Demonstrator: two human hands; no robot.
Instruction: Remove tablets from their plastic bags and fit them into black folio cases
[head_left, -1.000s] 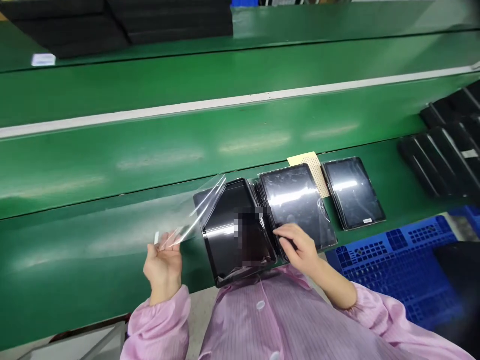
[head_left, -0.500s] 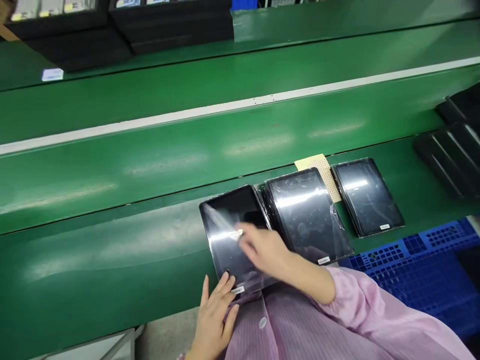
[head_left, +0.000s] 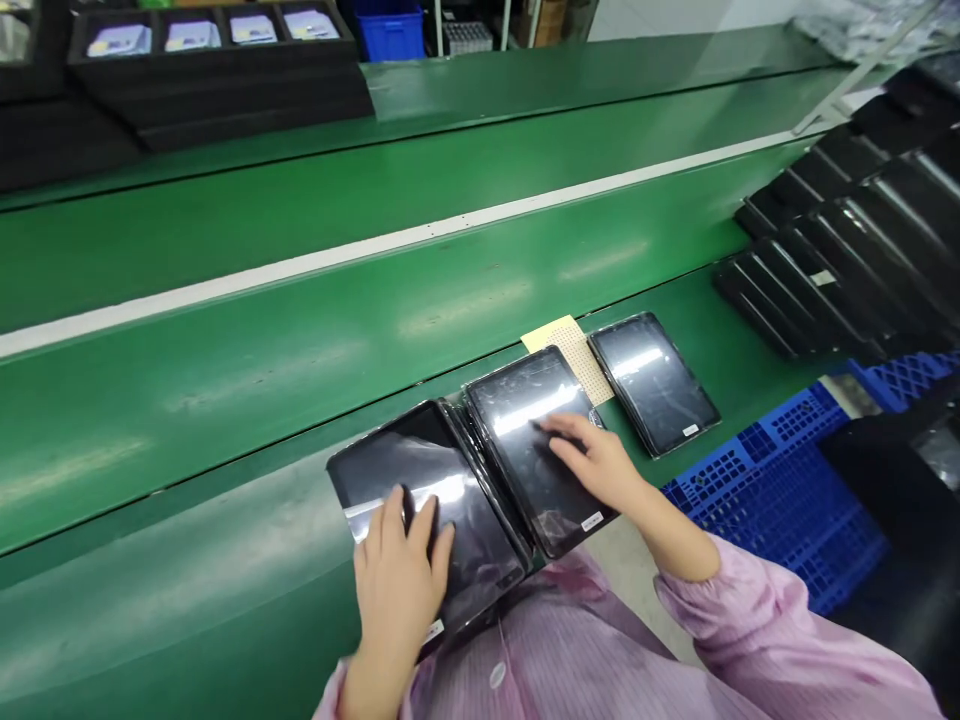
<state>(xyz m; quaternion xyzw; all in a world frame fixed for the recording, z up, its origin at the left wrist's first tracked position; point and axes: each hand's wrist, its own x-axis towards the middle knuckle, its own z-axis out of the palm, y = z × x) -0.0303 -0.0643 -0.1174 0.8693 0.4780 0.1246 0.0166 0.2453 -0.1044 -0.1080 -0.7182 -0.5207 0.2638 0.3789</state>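
Observation:
Three black glossy tablet screens lie side by side on the near green ledge. My left hand (head_left: 401,575) rests flat, fingers spread, on the leftmost screen (head_left: 390,470). My right hand (head_left: 592,460) lies with its fingers stretched out on the middle screen (head_left: 517,410), which tops a stack of several. The third screen (head_left: 652,380) lies apart to the right, untouched. A small yellow perforated card (head_left: 570,340) peeks out between the middle and right screens.
A green conveyor belt (head_left: 375,300) with a white stripe runs behind the ledge. Black slotted trays (head_left: 825,260) fan out at the right. A blue plastic crate (head_left: 787,500) sits below the ledge at right. Black trays with white labels (head_left: 202,50) stand at the back left.
The clear film held up by my left hand a second ago is gone from view. My left hand came down flat on the left screen; my right hand moved onto the middle screen.

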